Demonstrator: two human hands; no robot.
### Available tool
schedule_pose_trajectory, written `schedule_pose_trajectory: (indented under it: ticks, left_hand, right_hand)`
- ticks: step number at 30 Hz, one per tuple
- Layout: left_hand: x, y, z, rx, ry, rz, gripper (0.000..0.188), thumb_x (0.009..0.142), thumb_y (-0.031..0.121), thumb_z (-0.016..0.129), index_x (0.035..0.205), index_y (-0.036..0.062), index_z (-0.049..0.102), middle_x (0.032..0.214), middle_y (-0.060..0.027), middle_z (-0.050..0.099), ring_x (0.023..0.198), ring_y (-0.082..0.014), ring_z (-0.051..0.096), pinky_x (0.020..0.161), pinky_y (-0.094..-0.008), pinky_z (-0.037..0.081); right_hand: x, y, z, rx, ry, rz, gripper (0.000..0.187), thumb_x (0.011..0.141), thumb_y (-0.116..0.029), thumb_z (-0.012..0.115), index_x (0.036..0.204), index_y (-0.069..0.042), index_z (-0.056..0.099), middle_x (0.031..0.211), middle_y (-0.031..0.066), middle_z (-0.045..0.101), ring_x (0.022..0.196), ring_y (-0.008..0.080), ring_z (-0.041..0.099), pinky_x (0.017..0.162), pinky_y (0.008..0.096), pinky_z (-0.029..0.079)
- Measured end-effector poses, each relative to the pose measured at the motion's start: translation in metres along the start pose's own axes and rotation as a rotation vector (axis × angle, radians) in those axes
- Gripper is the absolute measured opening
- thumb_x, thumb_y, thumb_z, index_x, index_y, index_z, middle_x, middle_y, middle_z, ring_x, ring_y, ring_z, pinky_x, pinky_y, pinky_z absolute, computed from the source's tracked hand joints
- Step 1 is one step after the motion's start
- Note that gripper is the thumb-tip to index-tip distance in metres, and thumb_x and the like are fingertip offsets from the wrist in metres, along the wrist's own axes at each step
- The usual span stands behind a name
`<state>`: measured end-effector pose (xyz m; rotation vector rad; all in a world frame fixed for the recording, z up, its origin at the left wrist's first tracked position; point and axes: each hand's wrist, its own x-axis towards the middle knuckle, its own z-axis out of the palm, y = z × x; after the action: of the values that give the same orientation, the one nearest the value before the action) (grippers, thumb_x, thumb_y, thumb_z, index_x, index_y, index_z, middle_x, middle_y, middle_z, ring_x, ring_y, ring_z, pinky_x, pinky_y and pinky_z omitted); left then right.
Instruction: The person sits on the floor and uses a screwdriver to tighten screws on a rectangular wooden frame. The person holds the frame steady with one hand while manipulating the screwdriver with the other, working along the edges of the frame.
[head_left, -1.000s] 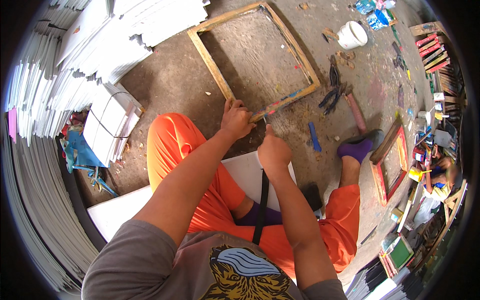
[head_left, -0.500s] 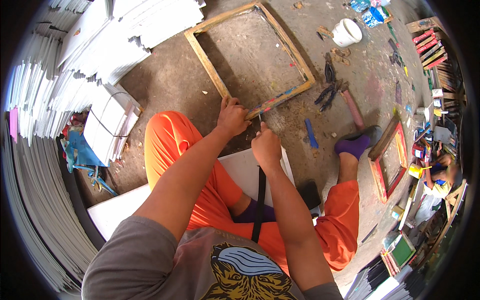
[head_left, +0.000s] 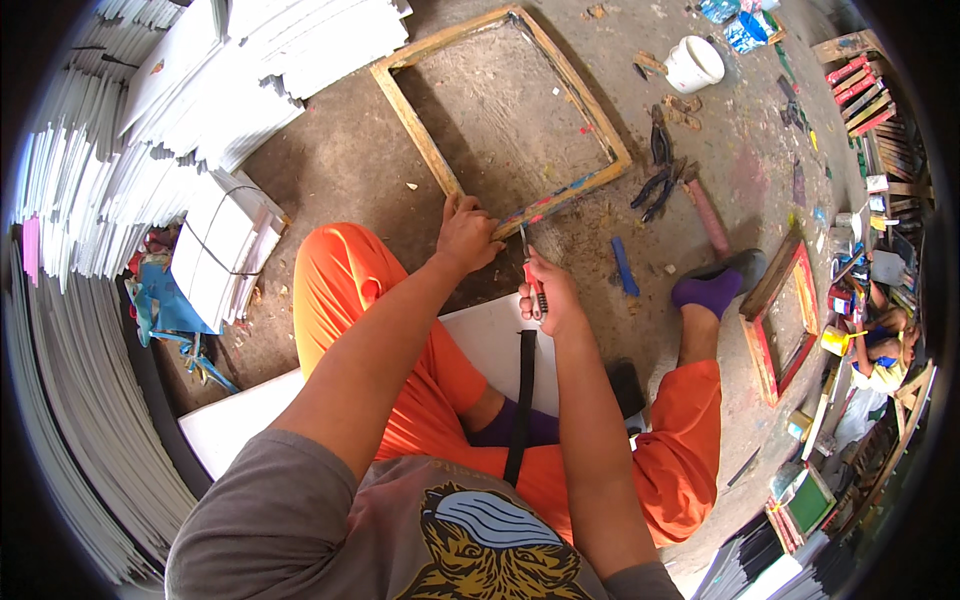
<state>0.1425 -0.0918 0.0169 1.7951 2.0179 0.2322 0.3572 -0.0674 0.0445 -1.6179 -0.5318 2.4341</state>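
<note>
A worn wooden frame (head_left: 415,130), stained with paint, lies on the concrete floor in front of me. My left hand (head_left: 467,236) is closed around its near corner. In my right hand (head_left: 556,293) is a screwdriver (head_left: 529,271) with a red and black handle. Its thin metal shaft points up to the frame's near rail, just right of my left hand. Whether the tip touches the wood or stays just short of it, I cannot tell. Under my forearms a white board (head_left: 478,322) lies by my crossed leg.
To the right of the frame are pliers (head_left: 658,190), a blue strip (head_left: 624,266), a reddish stick (head_left: 708,218) and a white bucket (head_left: 693,64). A smaller red-edged frame (head_left: 806,290) lies beyond my foot. White sheet stacks (head_left: 165,110) crowd the left. Another person (head_left: 880,350) sits far right.
My right hand has drawn back slightly and turned, so the screwdriver's red and black handle now shows. The left hand and the frame stay in place.
</note>
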Motion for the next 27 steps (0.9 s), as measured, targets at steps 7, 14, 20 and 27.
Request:
schedule_pose_trajectory:
  ticks: [7,14,20,27]
  left_hand:
    - [0.002,0.001,0.000,-0.027,0.020,0.027,0.036,0.080,0.043,0.084,0.102,0.0148,0.084,0.103,-0.0010,0.077,0.130,-0.0247,0.054,0.128,-0.0577,0.020]
    - [0.015,0.008,0.007,-0.033,0.145,0.073,0.036,0.077,0.043,0.086,0.097,0.0132,0.083,0.101,-0.0016,0.076,0.127,-0.0279,0.056,0.124,-0.0609,0.023]
    - [0.030,0.024,0.020,0.038,0.212,0.032,0.047,0.084,0.047,0.083,0.118,0.0157,0.078,0.125,-0.0024,0.071,0.140,-0.0274,0.048,0.129,-0.0618,0.015]
    - [0.009,0.020,0.009,0.105,0.207,0.048,0.053,0.083,0.049,0.083,0.124,0.0170,0.075,0.134,-0.0032,0.068,0.145,-0.0309,0.046,0.128,-0.0612,0.022]
  right_hand:
    - [0.012,0.003,-0.036,0.486,-0.298,0.202,0.035,0.112,-0.043,0.051,0.146,-0.039,0.056,0.076,0.0038,0.060,0.056,0.0187,0.055,0.050,0.0343,0.042]
    - [-0.024,-0.005,-0.004,-0.299,0.169,-0.240,0.048,0.110,-0.030,0.058,0.158,-0.021,0.054,0.068,0.0033,0.058,0.047,0.0196,0.055,0.043,0.0387,0.046]
    - [-0.020,-0.016,-0.029,-1.202,0.483,-0.766,0.048,0.104,-0.028,0.065,0.152,-0.027,0.060,0.087,0.0151,0.074,0.077,0.0378,0.071,0.069,0.0489,0.056]
    - [-0.025,-0.036,-0.018,-1.376,0.480,-0.587,0.045,0.104,-0.028,0.063,0.149,-0.029,0.063,0.098,0.0163,0.077,0.092,0.0397,0.073,0.078,0.0530,0.057]
